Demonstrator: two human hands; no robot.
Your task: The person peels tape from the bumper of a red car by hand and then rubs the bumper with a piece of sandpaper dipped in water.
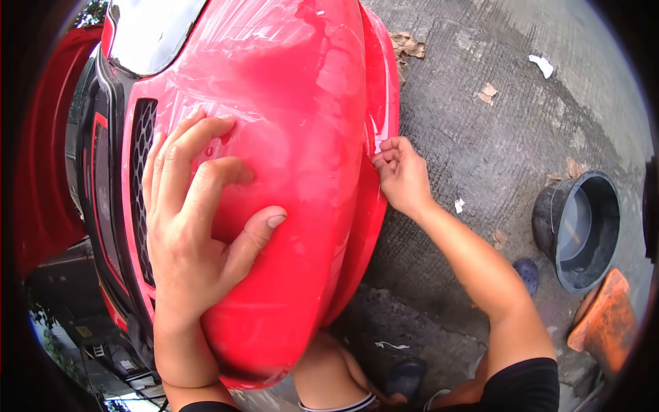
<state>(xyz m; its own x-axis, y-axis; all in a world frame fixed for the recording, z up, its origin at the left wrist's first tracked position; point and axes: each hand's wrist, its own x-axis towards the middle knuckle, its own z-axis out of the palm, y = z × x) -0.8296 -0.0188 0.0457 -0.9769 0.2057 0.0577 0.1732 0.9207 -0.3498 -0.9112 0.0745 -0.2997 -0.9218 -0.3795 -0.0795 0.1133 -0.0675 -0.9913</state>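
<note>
A glossy red car bumper (295,178) fills the middle of the view, its upper part streaked and wrinkled as if under a thin, wet clear film. My left hand (189,213) is over its face beside the black mesh grille (143,185), fingers spread and bent, holding nothing. Some of those fingertips seem to touch the surface. At the bumper's right lower edge, my right hand (405,180) has thumb and fingers pinched together. A small whitish, film-like edge (378,143) shows at these fingertips; exactly what they grip is partly hidden.
On the wet concrete floor (467,103) at right stands a black bucket (542,216) with cloudy liquid. An orange plastic object (604,323) is below it. Dry leaves (408,46) and white scraps (541,66) lie about. The car's headlight (151,34) is at upper left.
</note>
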